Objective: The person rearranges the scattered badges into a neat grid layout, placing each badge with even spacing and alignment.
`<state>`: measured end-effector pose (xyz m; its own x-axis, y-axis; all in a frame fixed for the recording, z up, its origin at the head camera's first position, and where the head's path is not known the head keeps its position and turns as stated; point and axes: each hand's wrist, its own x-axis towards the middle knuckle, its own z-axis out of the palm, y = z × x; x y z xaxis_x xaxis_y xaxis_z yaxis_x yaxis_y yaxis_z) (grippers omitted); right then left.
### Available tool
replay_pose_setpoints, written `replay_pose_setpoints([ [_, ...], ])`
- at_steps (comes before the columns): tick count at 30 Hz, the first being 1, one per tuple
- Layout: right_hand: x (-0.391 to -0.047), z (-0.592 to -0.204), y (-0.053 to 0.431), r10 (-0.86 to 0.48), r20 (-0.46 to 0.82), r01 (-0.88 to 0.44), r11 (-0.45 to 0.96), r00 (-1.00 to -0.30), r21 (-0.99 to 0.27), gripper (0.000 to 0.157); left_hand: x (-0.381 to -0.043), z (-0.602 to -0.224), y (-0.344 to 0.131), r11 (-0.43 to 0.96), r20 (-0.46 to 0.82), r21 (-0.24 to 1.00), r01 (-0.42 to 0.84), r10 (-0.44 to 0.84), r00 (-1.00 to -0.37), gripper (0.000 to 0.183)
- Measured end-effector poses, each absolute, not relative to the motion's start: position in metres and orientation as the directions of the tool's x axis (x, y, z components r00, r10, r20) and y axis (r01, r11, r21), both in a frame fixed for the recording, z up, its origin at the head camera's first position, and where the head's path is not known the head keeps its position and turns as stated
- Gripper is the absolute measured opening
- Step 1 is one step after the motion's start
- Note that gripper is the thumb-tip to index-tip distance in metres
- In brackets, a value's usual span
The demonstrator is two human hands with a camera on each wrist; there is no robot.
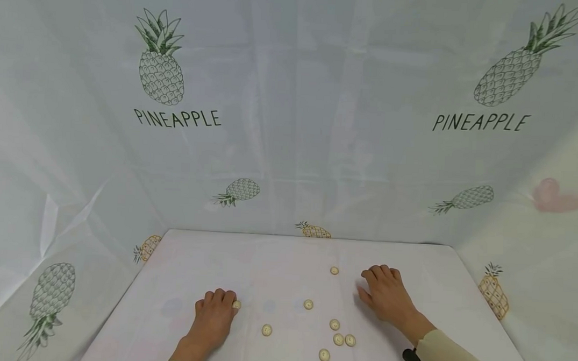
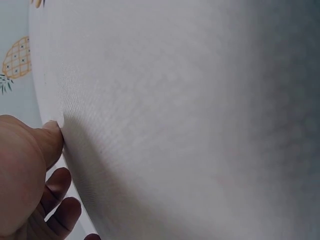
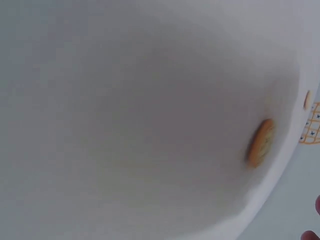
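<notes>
My left hand is low over the left part of the white table, with its fingers bent. At its index finger and thumb it holds a small round cream biscuit. In the left wrist view the thumb reaches down to the cloth, and the biscuit is hidden there. My right hand hovers over the right side, thumb and fingers apart with nothing between them. Nearest to it lies a single biscuit, left of its fingertips. The right wrist view shows a biscuit with a golden-brown edge flat on the cloth.
Two biscuits lie apart near the middle, one biscuit farther back and another biscuit nearer. Several more, among them a touching pair, form a loose group toward the front. Pineapple-printed sheeting rises behind and beside the table.
</notes>
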<state>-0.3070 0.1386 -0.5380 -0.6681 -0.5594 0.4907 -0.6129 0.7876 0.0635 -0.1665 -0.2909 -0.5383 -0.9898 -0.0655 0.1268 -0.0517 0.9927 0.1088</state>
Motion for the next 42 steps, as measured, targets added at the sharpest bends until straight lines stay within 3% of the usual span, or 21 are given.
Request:
replay_pose_setpoints([
  [16, -0.265, -0.558, 0.194, -0.654, 0.478, -0.687, 0.714, -0.586, 0.136, 0.028, -0.167, -0.542, -0.295, 0.986, 0.122, 0.157, -0.054, -0.074, -0.99, 0.022],
  [29, -0.266, -0.564, 0.196, -0.65, 0.47, -0.684, 0.719, -0.596, 0.127, 0.019, -0.167, -0.544, -0.295, 0.987, 0.139, 0.152, -0.043, -0.065, -0.988, 0.023],
  [42, -0.271, -0.563, 0.2, -0.67, 0.466, -0.716, 0.69, -0.578, 0.104, 0.022, -0.168, -0.541, -0.291, 0.987, 0.123, 0.148, -0.057, -0.076, -0.989, 0.024],
])
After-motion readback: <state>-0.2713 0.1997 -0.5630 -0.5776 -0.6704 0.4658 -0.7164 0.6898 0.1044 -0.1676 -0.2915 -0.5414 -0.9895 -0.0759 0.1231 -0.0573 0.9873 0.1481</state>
